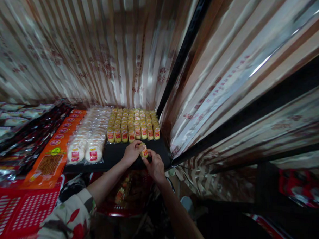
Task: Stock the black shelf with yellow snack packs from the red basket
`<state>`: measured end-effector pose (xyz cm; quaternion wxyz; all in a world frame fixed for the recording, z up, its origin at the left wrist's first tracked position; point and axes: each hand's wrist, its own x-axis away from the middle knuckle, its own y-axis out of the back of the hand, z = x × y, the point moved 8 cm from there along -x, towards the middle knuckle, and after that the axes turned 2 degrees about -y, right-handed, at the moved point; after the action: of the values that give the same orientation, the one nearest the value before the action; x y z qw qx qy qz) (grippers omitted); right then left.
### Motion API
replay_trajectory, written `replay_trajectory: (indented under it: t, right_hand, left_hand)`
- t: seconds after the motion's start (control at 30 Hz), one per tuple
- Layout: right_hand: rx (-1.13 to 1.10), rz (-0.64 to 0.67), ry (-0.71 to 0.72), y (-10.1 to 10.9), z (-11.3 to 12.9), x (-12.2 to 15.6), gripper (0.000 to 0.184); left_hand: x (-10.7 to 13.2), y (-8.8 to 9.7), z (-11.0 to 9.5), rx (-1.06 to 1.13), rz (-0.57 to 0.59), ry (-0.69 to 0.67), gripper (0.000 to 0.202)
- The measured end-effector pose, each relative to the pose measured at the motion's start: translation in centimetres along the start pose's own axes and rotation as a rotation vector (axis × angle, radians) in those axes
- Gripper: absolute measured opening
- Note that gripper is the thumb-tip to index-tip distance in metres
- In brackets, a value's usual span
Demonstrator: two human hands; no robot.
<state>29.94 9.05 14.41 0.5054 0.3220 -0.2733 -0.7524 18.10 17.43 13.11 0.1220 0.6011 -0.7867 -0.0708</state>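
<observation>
My left hand (131,151) and my right hand (154,165) meet at the front of a black shelf (112,157). Both are closed around one small yellow packet with a red label (144,151), held just above the shelf's front edge. Behind it stand several rows of the same yellow packets (133,126), upright and tightly packed. The left sleeve is floral.
White round packets with red labels (89,140) fill the shelf left of the yellow rows. An orange snack pack (51,157) and dark packs (28,139) lie further left. A red plastic basket (18,210) sits at lower left. Striped sheeting and a black frame bar (183,55) rise behind.
</observation>
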Motion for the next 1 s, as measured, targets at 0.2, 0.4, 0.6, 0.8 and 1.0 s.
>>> replay_trajectory:
  t: [0.2,0.4,0.6,0.8,1.0]
  right_hand:
    - [-0.157,-0.128,-0.169,-0.8,-2.6,-1.9,0.033]
    - [-0.166,-0.195,-0.188,-1.6,-2.3,-4.4,0.031]
    - [-0.188,-0.219,-0.223,-2.5,-2.3,-6.2,0.034]
    - [-0.264,-0.233,-0.195,-3.3,-2.8,-6.5,0.031]
    - [-0.343,-0.271,-0.14,-3.6,-3.1,-6.0,0.026]
  left_hand:
    - [-1.6,-2.1,-1.9,-0.045,-0.038,-0.04,0.037]
    - [-0.8,-1.2,-3.7,-0.085,-0.126,-0.129,0.041]
    - [-0.4,-1.4,-3.5,-0.205,-0.039,-0.189,0.037]
    - [-1.4,-2.2,-2.3,-0.252,0.002,-0.212,0.034]
    - [-1.3,-2.4,-2.1,-0.303,-0.006,-0.266,0.037]
